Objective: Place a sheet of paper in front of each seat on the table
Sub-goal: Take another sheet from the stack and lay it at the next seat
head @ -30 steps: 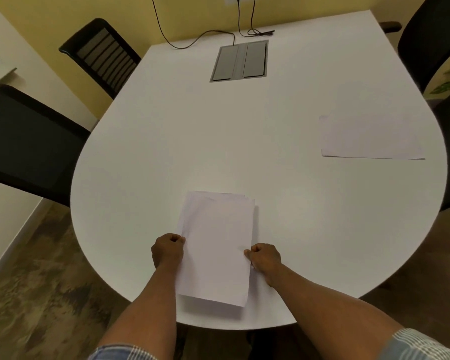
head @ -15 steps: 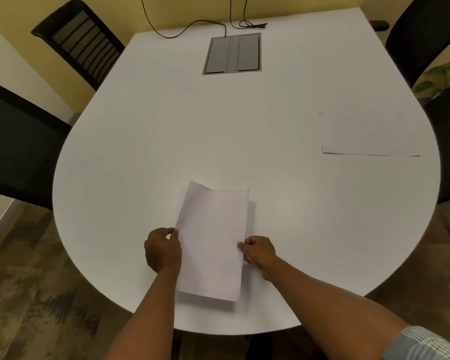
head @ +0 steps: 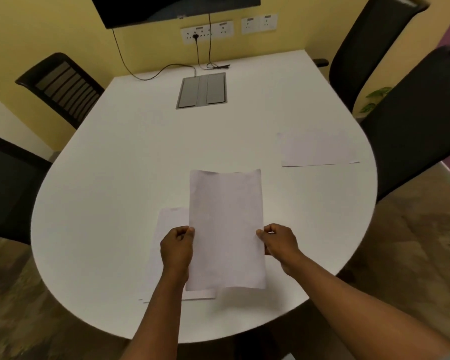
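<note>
I hold one white sheet of paper [head: 225, 227] lifted above the near part of the white table [head: 130, 178]. My left hand [head: 177, 246] pinches its left edge and my right hand [head: 278, 242] pinches its right edge. Under it, a stack of white paper [head: 164, 240] lies flat on the table near the front edge, partly hidden by the lifted sheet and my left arm. Another single sheet [head: 317, 149] lies flat at the table's right side, in front of a black chair [head: 413, 118].
Black chairs stand around the table: two on the left [head: 63, 87] [head: 8, 188] and one at the far right [head: 369, 45]. A grey cable hatch [head: 202, 90] is set in the table's far middle, with black cables running to wall sockets [head: 205, 33].
Both hands have lifted the top sheet off the stack and raised it forward and to the right. The camera view has tilted up, showing more of the wall.
</note>
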Available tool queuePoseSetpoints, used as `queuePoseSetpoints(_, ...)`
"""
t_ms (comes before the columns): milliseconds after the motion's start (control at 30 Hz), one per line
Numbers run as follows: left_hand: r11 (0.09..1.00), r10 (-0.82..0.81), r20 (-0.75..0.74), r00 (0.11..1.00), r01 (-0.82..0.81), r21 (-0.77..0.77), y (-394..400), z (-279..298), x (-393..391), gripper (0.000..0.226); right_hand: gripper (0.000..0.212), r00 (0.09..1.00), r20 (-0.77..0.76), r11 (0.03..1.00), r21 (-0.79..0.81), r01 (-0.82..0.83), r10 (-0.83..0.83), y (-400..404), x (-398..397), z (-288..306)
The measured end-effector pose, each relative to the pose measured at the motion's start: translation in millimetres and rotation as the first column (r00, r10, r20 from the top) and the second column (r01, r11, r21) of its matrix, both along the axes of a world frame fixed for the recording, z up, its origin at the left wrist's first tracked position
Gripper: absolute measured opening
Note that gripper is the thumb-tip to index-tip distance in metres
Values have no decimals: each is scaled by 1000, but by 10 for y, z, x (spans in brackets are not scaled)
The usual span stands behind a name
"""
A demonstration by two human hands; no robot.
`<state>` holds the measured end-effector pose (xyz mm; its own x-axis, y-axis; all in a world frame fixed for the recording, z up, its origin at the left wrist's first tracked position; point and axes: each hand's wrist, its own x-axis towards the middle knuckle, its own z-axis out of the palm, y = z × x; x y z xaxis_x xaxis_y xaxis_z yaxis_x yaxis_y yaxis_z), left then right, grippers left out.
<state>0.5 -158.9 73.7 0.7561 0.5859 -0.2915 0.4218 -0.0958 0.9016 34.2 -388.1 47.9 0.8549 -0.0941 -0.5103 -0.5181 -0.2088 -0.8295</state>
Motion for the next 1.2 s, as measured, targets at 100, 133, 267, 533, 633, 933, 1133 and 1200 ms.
queuePoseSetpoints(100, 990, -34, 11, 999, 35, -136, -418, 111, -33, 13, 12, 997, 57, 998, 5, 55, -55, -538, -101, 162)
queuePoseSetpoints(133, 980, -37, 13, 999, 39, -194, -577, 144, -56, 11, 12, 995, 76, 998, 0, 67, -66, -731, -148, 215)
queuePoseSetpoints(267, 936, -79, 41, 996, 88, -342, -1320, 274, -158, 5, 12, 979, 158, 991, -15, 131, -127, -1544, -369, 423)
queuePoseSetpoints(533, 848, -336, 161, 928, 372, -376, -2941, 568, -251, 8, 9, 862, 312, 916, 95, 389, -399, -3144, -939, 868)
queuePoseSetpoints(633, 802, -406, 214, 889, 459, -384, -3467, 735, -159, 8, 9, 800, 354, 873, 123, 473, -483, -3633, -1037, 1021)
queuePoseSetpoints(933, 687, -536, 349, 769, 637, -349, -4818, 1239, 686, 7, 10, 659, 468, 795, 188, 576, -588, -4946, -556, 1444)
queuePoseSetpoints(1133, 654, -564, 435, 702, 701, -284, -5630, 1589, 1691, 5, 13, 618, 545, 804, 200, 561, -567, -5720, 396, 1840)
queuePoseSetpoints(1200, 646, -557, 462, 690, 710, -281, -5868, 1722, 2046, 5, 11, 609, 559, 807, 211, 552, -563, -5933, 738, 1988)
